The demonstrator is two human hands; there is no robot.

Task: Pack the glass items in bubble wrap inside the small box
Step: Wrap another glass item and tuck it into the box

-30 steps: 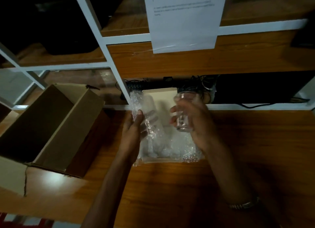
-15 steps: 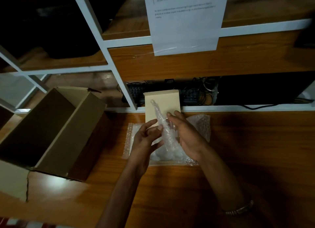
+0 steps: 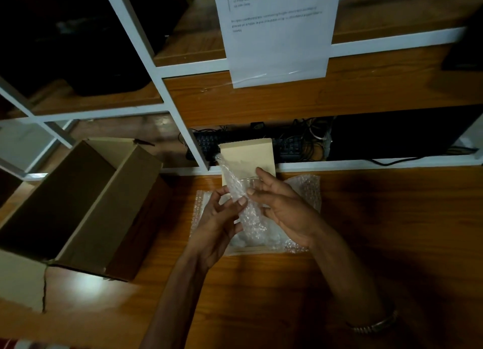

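I'm mid-wrap: my right hand (image 3: pixel 283 207) cups what looks like a glass (image 3: pixel 252 185), left hand (image 3: pixel 218 218) pinches the bubble wrap (image 3: pixel 235 189). Next, fold it snug.

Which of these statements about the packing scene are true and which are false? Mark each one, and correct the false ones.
1. Both hands, left hand and right hand, hold the bubble wrap. True.
2. The large cardboard box is taped shut. False: it lies open, with nothing visible inside.
3. A glass shows at the right hand's fingertips. True.
4. The printed sheet lies flat on the table. False: it hangs from the shelf above.
5. A bracelet sits on the left wrist. False: it is on the right wrist.
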